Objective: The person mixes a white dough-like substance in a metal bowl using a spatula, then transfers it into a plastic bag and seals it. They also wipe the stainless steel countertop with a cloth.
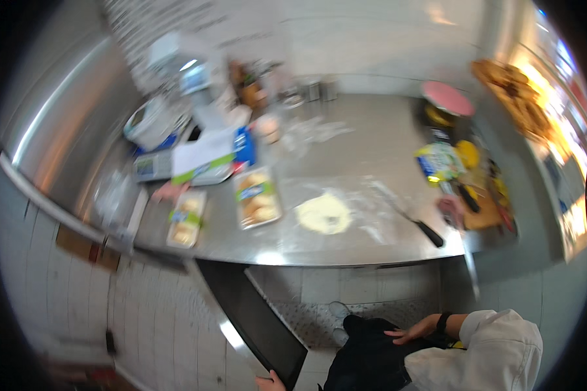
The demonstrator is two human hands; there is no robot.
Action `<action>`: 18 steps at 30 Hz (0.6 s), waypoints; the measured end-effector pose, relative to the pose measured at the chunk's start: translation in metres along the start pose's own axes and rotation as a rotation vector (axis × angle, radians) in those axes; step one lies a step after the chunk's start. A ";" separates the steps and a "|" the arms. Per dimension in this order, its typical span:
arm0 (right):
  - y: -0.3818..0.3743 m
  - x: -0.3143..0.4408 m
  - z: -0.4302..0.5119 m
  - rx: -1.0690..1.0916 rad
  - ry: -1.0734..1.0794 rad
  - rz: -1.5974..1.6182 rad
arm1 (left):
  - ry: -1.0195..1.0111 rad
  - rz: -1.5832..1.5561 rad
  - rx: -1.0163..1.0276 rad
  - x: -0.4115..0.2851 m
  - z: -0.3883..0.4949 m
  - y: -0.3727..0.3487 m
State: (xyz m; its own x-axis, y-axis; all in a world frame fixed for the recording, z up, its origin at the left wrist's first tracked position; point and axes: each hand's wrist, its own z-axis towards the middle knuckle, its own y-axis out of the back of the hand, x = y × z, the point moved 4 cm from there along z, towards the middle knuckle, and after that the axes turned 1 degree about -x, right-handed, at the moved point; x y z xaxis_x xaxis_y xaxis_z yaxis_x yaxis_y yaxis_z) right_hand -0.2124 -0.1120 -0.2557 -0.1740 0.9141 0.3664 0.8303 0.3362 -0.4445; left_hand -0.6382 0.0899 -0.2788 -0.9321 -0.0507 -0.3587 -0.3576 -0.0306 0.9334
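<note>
At the bottom of the head view, my left hand (271,381) is on the metal rim of a black oven door or similar panel (269,322) that juts out below the counter. My right hand (416,330), a dark band at its wrist, rests against my black apron (372,352) with its fingers apart. On the steel counter (323,249) before me lies a pale flattened mass, dough or flour (325,213), amid scattered flour. A long blade with a black handle (429,233) lies right of it. Two wrapped trays of pale rolls (258,198), (187,220) lie to the left.
A kitchen scale (152,167), bags and packages crowd the counter's left side. At the right stand a pink-topped bowl (447,97) and a wooden board (482,215) with a dark-handled knife (468,198). Bread (523,97) lies on a lit shelf beyond. The open panel juts into the floor area.
</note>
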 end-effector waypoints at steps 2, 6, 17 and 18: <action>-0.017 -0.023 -0.008 -0.164 0.135 0.029 | 0.169 -0.184 0.406 0.004 0.002 -0.036; -0.019 -0.037 -0.026 -0.466 0.321 -0.309 | 0.401 -0.636 0.916 -0.009 -0.003 -0.085; 0.160 0.006 -0.262 -1.432 1.332 0.627 | -0.128 -0.428 1.162 -0.137 0.017 -0.114; 0.197 0.005 -0.271 -1.500 1.327 0.857 | -0.257 -0.491 1.184 -0.148 0.021 -0.118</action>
State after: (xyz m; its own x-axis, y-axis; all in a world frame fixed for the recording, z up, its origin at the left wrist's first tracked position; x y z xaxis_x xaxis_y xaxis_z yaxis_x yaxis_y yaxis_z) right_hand 0.0938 -0.1029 -0.1197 0.1811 -0.1644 0.9696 0.2807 -0.9363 -0.2112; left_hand -0.4595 0.1216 -0.3359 -0.6280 -0.0905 -0.7730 -0.3726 0.9069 0.1965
